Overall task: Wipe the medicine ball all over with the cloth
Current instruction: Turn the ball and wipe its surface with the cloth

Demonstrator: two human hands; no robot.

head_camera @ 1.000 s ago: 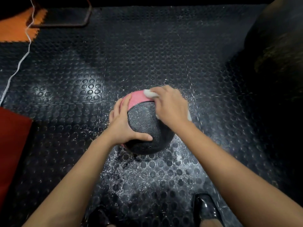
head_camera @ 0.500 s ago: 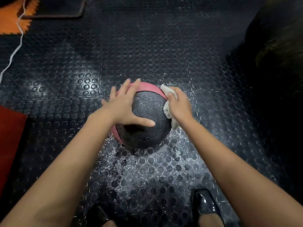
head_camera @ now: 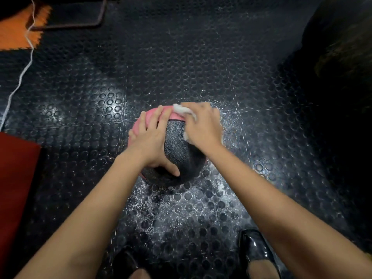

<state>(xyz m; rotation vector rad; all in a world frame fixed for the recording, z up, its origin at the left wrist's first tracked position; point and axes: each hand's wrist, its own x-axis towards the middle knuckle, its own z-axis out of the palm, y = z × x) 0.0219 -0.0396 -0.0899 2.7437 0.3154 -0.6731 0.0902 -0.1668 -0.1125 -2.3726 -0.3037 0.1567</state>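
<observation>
A pink and dark grey medicine ball (head_camera: 177,146) sits on the studded black rubber floor (head_camera: 181,67) in the middle of the view. My left hand (head_camera: 153,141) lies spread over the ball's left top, fingers on the pink part and thumb on the grey part. My right hand (head_camera: 203,125) grips a white cloth (head_camera: 181,110) and presses it on the ball's upper right side. Most of the cloth is hidden under that hand, which is motion-blurred.
White dust speckles the floor (head_camera: 181,208) in front of the ball. Two black shoes (head_camera: 255,250) stand at the bottom. A red mat (head_camera: 16,178) lies left, an orange tile (head_camera: 14,35) and a white cord (head_camera: 24,71) far left, a dark bulky object (head_camera: 342,47) right.
My right hand has swept the cloth from the ball's right side up to its top right. My left hand has shifted slightly on the ball's left top.
</observation>
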